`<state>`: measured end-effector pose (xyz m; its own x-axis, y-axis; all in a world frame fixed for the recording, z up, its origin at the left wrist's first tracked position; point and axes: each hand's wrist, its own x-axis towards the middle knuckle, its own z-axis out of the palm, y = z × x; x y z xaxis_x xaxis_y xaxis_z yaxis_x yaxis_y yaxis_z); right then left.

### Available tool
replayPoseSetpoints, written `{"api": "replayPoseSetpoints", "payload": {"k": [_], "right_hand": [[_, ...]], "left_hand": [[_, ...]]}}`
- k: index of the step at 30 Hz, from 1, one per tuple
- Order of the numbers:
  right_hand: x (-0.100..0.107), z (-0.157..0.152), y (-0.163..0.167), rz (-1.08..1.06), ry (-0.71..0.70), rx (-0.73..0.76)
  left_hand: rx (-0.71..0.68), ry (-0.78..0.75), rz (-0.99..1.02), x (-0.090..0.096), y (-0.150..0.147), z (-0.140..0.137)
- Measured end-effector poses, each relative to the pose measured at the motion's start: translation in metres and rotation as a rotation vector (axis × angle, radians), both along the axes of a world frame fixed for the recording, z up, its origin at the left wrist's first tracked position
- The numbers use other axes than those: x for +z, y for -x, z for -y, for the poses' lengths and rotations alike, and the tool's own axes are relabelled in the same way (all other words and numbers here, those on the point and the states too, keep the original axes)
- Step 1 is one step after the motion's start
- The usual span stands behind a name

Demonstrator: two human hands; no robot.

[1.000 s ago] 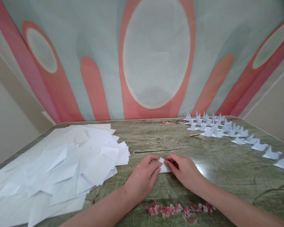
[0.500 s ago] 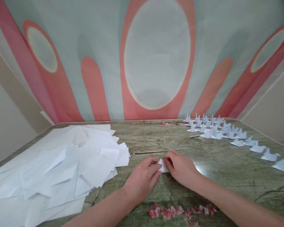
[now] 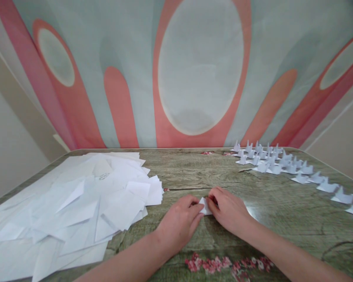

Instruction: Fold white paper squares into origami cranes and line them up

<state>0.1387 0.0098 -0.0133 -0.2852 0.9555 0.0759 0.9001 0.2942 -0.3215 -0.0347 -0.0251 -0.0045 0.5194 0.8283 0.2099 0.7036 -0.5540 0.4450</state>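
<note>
1 folded paper [image 3: 205, 208], held between left hand [image 3: 180, 219] and right hand [image 3: 228, 210]

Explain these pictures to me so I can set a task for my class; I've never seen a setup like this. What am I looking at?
There is no machine here: these are a person's own two bare hands. A single camera worn on the head takes the view, looking forward and down.

Across a wood-patterned table, a heap of white paper sheets spreads over the left side. Along the right stand many small paper birds. Behind the table is a pink and grey-green patterned backdrop.

In the middle, the left hand and right hand hold one small piece of folded paper between them, by its two sides. Fingers cover part of it, so its full shape is hidden.
</note>
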Motion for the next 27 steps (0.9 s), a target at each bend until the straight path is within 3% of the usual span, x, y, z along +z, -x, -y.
{"api": "replayPoseSetpoints", "payload": {"k": [15, 27], "right_hand": [[0.0009, 0.0003, 0.0014, 0.008, -0.021, 0.010], [0.0033, -0.0004, 0.0013, 0.022, -0.004, 0.004]], "left_hand": [[-0.058, -0.073, -0.108, 0.0083, -0.0008, 0.0004], [-0.058, -0.065, -0.095, 0.0047, -0.0001, -0.0001]]}}
